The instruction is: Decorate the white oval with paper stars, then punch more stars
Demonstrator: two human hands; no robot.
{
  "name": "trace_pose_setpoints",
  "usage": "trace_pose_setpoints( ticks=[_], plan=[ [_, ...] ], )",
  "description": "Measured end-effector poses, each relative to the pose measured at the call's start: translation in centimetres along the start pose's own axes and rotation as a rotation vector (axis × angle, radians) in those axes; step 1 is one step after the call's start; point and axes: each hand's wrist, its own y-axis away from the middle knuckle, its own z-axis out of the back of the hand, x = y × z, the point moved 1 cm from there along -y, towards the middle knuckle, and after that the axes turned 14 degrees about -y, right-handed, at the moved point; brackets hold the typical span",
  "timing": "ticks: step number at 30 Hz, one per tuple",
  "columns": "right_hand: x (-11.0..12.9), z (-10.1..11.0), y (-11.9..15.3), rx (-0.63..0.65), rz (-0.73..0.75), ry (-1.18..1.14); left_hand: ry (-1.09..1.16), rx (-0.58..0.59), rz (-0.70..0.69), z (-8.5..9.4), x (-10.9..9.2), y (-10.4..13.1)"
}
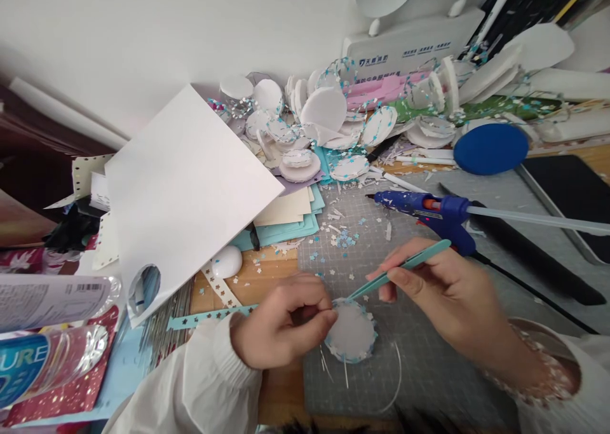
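One slip of the right hand's [444,283] gripped tweezers [414,261] could be loosening the disc's [353,332] twelve-o'clock trim [361,305], left hand's [288,325] hold unclear.

Lower centre, and the left hand [286,323] covers the left rim of the white disc [353,333]; whether those fingertips pinch it, can't see! The tweezers [410,262]: tips too fine to tell if they grip anything! Far right, the frame chops the glue stick [543,218]; far left, it slices the blue-labelled bottle [57,361]! Upper right, small print on the white box [410,33], unreadable!
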Motion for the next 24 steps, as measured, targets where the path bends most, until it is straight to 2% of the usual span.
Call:
trace_pose_setpoints(
  ticks=[6,24],
  plan=[
    [0.05,0.22,0.12,0.004,-0.050,0.008,0.031,0.014,-0.019,0.09,0.11,0.10],
    [0.01,0.06,-0.04,0.013,-0.045,0.010,0.082,0.021,-0.036,0.18,0.16,0.13]
  ],
)
